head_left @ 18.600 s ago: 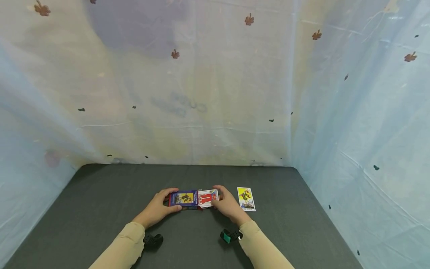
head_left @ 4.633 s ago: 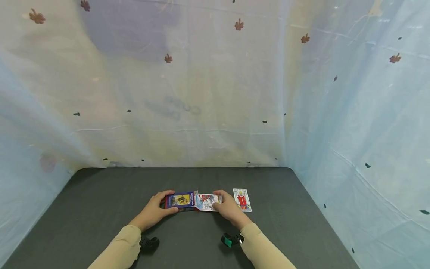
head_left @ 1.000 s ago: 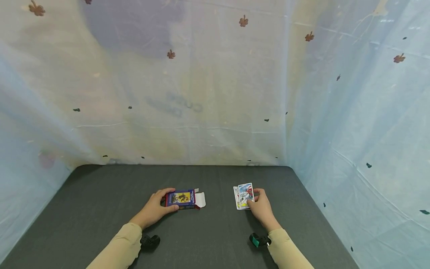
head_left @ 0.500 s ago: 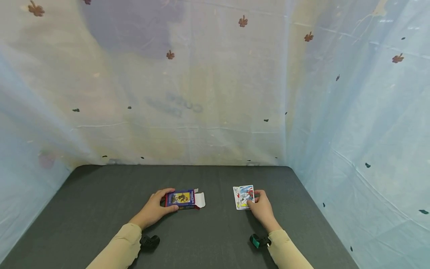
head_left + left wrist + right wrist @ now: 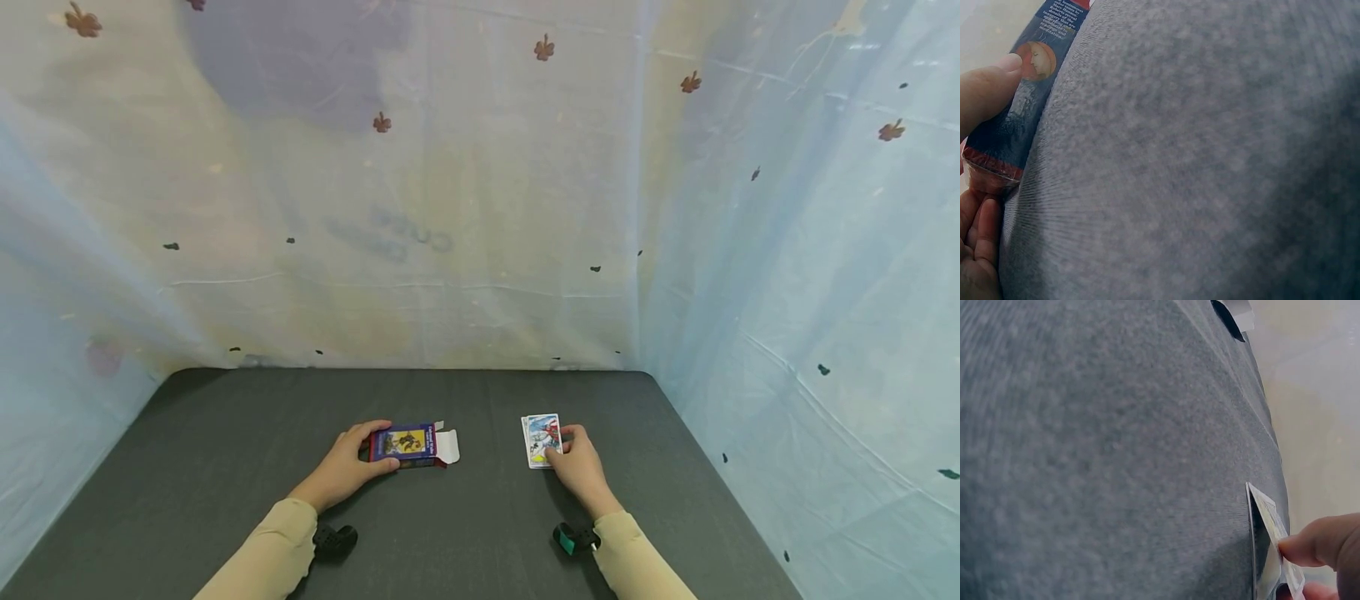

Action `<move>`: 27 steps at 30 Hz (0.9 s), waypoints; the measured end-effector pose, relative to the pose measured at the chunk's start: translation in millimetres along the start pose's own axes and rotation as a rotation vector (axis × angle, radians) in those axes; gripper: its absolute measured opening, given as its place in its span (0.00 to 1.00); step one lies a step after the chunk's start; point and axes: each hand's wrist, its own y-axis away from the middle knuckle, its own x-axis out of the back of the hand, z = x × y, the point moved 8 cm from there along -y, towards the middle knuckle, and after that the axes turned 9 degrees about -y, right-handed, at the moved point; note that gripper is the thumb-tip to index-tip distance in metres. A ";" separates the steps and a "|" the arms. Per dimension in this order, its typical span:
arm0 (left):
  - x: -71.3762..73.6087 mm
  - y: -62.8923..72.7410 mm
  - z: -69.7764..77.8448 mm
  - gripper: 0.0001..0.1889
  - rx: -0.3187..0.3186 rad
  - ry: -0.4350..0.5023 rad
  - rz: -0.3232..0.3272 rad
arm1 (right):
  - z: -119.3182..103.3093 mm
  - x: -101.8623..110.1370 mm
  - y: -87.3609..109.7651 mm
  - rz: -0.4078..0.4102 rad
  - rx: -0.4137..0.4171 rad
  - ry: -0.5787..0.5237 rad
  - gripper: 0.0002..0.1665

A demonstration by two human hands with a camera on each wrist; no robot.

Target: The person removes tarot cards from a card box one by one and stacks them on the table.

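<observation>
Top card [image 5: 542, 437] sits farther left now, pinched by the right hand [image 5: 581, 469]; hasty release could skew it. Left hand [image 5: 341, 467] grasps the box [image 5: 405, 442].

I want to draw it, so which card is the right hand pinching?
The upper card, with the blue-and-red picture, between the right hand's fingers. The lower card is mostly hidden beneath, just a thin strip showing along the left.

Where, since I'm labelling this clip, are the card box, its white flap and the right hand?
Card box [image 5: 405, 442], head view: its upward face.
White flap [image 5: 447, 447], head view: its middle.
Right hand [image 5: 581, 472], head view: middle of the hand.
</observation>
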 end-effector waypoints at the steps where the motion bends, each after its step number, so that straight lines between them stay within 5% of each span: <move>1: 0.0 0.1 0.1 0.41 0.000 -0.001 0.000 | -0.1 -0.2 0.0 -0.001 0.000 0.003 0.28; 27: -0.3 -0.8 -0.5 0.42 -0.003 0.005 0.002 | 1.1 -2.0 0.2 -0.010 0.003 0.053 0.26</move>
